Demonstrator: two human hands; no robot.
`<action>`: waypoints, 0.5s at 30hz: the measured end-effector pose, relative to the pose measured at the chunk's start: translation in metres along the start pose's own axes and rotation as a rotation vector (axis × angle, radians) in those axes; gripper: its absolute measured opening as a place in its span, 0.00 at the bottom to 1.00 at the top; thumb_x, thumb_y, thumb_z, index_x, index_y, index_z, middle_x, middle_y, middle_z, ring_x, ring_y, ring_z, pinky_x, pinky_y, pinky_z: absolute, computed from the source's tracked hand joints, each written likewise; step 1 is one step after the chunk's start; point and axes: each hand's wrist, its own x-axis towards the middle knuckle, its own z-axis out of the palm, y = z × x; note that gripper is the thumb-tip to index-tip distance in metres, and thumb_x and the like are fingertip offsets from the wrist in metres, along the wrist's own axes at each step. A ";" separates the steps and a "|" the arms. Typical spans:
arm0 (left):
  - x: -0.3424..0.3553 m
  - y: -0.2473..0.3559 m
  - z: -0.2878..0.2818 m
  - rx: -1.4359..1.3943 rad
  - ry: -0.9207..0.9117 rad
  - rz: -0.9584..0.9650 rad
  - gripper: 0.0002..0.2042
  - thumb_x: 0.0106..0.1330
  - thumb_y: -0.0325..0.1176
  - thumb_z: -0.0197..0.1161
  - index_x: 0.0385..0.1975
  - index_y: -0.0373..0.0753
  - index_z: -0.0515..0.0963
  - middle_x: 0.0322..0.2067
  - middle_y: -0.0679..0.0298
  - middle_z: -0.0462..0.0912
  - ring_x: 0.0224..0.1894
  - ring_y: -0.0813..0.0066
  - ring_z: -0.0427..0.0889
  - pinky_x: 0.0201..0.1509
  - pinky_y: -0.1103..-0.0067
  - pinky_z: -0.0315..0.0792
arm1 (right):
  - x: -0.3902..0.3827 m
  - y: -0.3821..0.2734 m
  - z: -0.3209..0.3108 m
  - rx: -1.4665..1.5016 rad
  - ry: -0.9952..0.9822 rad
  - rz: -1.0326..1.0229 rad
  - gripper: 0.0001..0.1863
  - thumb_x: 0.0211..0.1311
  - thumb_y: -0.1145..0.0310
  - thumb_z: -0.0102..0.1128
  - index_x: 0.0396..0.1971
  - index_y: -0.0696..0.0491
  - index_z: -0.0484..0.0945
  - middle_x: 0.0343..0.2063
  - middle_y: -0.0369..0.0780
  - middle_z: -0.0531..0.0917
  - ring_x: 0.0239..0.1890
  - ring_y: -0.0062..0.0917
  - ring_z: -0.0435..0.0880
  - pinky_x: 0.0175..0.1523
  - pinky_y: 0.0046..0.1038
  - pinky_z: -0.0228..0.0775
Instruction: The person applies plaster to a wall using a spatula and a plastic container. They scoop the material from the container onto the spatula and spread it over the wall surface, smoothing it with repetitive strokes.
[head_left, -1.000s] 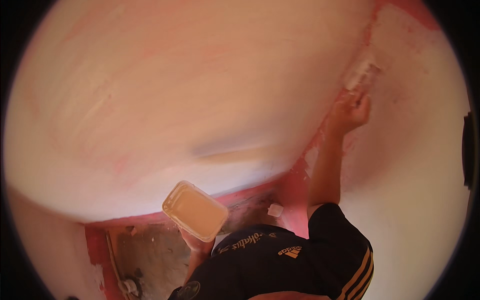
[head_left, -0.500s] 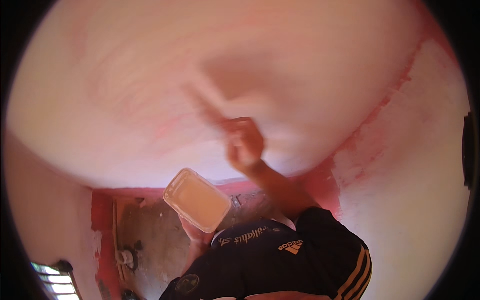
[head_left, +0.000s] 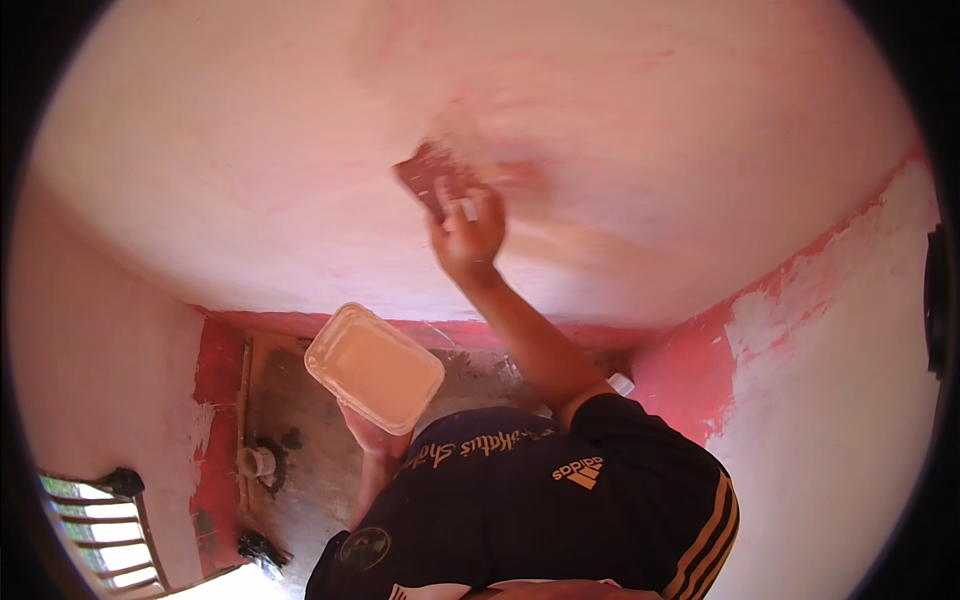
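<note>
My right hand point(head_left: 468, 228) is stretched up in front of me, its fingers closed on a flat reddish-brown putty scraper point(head_left: 428, 170). The scraper's blade lies against the pale pinkish wall point(head_left: 250, 150), beside a rough smear of cream filler point(head_left: 460, 135). Lower and to the left, my left hand point(head_left: 375, 430) grips a rectangular plastic tub point(head_left: 430, 372) from beneath. Smooth cream-coloured paste point(head_left: 375, 360) covers the inside of the tub, which is tilted toward me. Most of the left fingers are hidden under it.
Red bands run along the wall's foot and up the corner to the right point(head_left: 690, 370). A stained floor point(head_left: 330, 480) lies below, with a round whitish fitting point(head_left: 258, 462) and a dark crumpled item point(head_left: 262, 548). A barred window point(head_left: 105, 535) is at the lower left.
The scraper has swung from raised and blurred to resting on the wall, farther up and left. A rough filler smear shows beside it now. The tub has shifted slightly up and left.
</note>
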 end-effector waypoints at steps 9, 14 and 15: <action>0.038 0.113 -0.084 0.077 -0.030 0.007 0.25 0.78 0.55 0.43 0.64 0.45 0.67 0.55 0.66 0.76 0.58 0.66 0.76 0.60 0.66 0.73 | -0.022 -0.041 -0.003 0.184 0.334 0.132 0.22 0.57 0.85 0.54 0.53 0.64 0.79 0.52 0.50 0.83 0.51 0.40 0.81 0.51 0.36 0.76; 0.066 0.129 -0.095 0.037 -0.021 -0.071 0.24 0.78 0.54 0.44 0.64 0.44 0.67 0.55 0.66 0.76 0.58 0.66 0.76 0.61 0.67 0.72 | -0.028 -0.034 0.045 -0.134 0.269 0.080 0.25 0.59 0.80 0.59 0.58 0.60 0.77 0.52 0.49 0.83 0.55 0.41 0.80 0.51 0.41 0.74; 0.069 0.129 -0.091 0.007 0.008 -0.090 0.24 0.78 0.54 0.44 0.63 0.44 0.68 0.55 0.66 0.76 0.57 0.66 0.76 0.61 0.67 0.72 | -0.039 -0.037 0.062 -0.225 0.123 0.017 0.26 0.60 0.78 0.61 0.61 0.58 0.77 0.51 0.48 0.83 0.56 0.42 0.80 0.48 0.44 0.73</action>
